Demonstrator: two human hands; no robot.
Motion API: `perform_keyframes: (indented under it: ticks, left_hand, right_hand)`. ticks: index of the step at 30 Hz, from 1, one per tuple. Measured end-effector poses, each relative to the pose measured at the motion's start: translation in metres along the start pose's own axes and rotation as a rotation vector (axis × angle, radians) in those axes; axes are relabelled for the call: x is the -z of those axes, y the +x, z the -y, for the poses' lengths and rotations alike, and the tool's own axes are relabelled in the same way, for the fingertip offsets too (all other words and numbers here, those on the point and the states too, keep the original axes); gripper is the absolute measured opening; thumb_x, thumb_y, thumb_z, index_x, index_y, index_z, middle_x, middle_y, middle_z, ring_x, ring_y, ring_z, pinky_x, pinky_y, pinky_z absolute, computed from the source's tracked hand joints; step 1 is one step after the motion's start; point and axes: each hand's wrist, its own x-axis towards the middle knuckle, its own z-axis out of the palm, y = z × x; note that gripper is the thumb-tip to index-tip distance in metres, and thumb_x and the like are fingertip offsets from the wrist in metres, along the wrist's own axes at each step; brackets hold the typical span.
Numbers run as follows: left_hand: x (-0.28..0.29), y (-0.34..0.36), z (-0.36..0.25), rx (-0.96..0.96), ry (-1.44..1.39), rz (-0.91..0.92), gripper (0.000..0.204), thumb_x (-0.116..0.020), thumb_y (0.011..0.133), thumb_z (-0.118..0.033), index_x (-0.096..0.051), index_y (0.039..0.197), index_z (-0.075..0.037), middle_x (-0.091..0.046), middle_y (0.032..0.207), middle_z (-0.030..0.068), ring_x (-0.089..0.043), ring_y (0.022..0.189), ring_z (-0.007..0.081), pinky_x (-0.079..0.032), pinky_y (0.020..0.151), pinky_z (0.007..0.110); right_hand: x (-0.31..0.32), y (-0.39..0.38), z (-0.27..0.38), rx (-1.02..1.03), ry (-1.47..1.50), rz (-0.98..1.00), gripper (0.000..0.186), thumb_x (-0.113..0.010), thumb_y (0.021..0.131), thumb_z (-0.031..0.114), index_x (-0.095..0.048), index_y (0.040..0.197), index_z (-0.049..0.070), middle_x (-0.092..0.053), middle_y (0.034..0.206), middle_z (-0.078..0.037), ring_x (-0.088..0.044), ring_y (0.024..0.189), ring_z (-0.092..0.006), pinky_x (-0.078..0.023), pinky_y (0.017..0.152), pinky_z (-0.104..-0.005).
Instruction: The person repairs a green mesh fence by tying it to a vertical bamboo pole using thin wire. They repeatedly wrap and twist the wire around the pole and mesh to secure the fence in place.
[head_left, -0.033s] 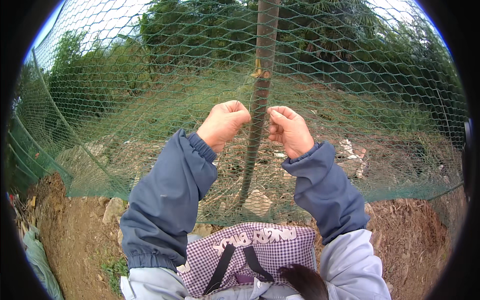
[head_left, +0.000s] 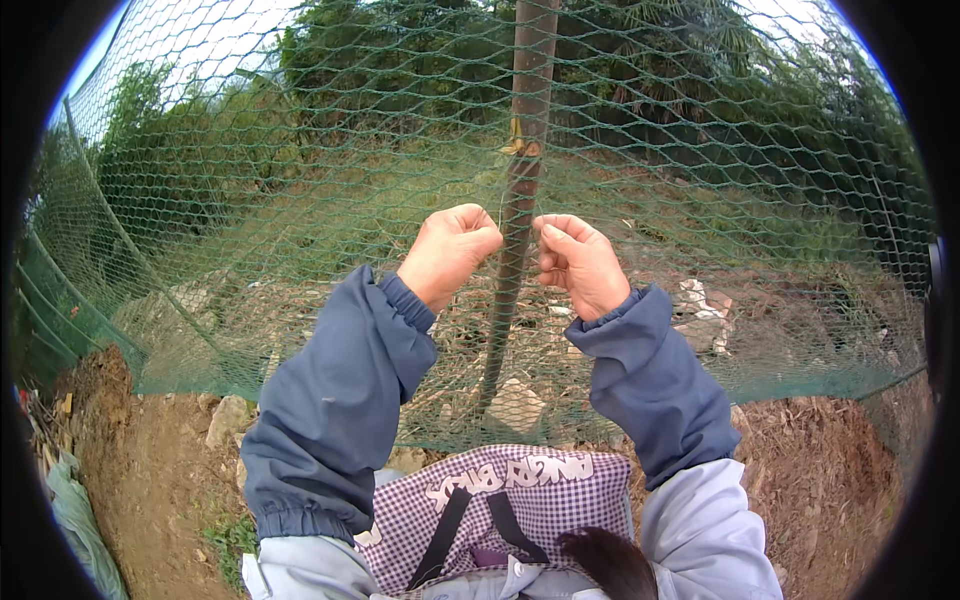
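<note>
We have both hands raised at the green net (head_left: 680,160), the left hand (head_left: 447,253) just left of the brown pole (head_left: 524,90), the right hand (head_left: 587,268) just right of it. On each, thumb and fingers pinch together; we cannot tell on what. Near us hangs a checked cloth (head_left: 590,505); a pale stone (head_left: 516,405) lies by the pole's foot.

One brown pole (head_left: 534,70), two oversleeves (head_left: 335,400)
</note>
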Motion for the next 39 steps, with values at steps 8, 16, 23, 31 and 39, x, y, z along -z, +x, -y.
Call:
perform_keyframes:
  ticks: [8,16,23,31,39]
  left_hand:
    - [-0.012,-0.018,0.006,-0.165,0.380,-0.027,0.012,-0.056,0.072,-0.012,-0.054,0.069,0.000,-0.047,0.056,0.0029,-0.042,0.055,0.0081,-0.037,0.050,0.026]
    - [-0.019,-0.040,0.001,-0.156,0.400,0.109,0.007,-0.055,0.073,-0.008,-0.055,0.071,-0.001,-0.047,0.058,-0.0021,-0.040,0.056,0.0047,-0.034,0.049,0.023]
    - [-0.034,-0.052,0.005,-0.295,0.542,0.108,0.005,-0.056,0.069,-0.006,-0.053,0.069,-0.001,-0.045,0.055,0.0023,-0.043,0.053,0.0097,-0.037,0.049,0.027]
    - [-0.038,-0.056,0.015,-0.380,0.650,0.040,0.012,-0.059,0.075,-0.015,-0.056,0.073,-0.003,-0.056,0.061,0.0127,-0.058,0.057,0.0278,-0.045,0.053,0.038]
    - [-0.009,-0.038,0.010,-0.014,0.199,-0.013,0.021,-0.054,0.091,-0.023,-0.059,0.088,-0.003,-0.059,0.067,-0.0001,-0.040,0.053,0.0028,-0.032,0.048,0.019]
  right_hand:
    - [0.002,-0.030,-0.002,0.035,-0.182,0.074,0.019,-0.052,0.090,0.013,-0.059,0.105,0.003,-0.054,0.073,0.002,-0.049,0.060,-0.0054,-0.044,0.054,-0.0208]
    - [-0.011,0.000,-0.012,0.059,-0.073,0.039,0.016,-0.057,0.088,0.017,-0.059,0.098,0.004,-0.058,0.074,0.001,-0.050,0.054,-0.0049,-0.041,0.049,-0.0202]
    - [-0.013,-0.002,-0.010,-0.032,0.207,0.086,0.021,-0.057,0.087,0.011,-0.055,0.106,0.001,-0.062,0.092,-0.009,-0.062,0.075,-0.0143,-0.053,0.066,-0.0268]
    - [-0.011,-0.011,-0.004,-0.040,-0.012,0.226,0.023,-0.056,0.088,0.011,-0.056,0.108,0.000,-0.062,0.089,-0.007,-0.061,0.077,-0.0124,-0.052,0.066,-0.0250]
    - [-0.002,-0.004,-0.006,-0.013,0.000,0.270,0.019,-0.054,0.090,0.013,-0.059,0.104,0.001,-0.063,0.082,-0.004,-0.060,0.065,-0.0087,-0.051,0.059,-0.0230]
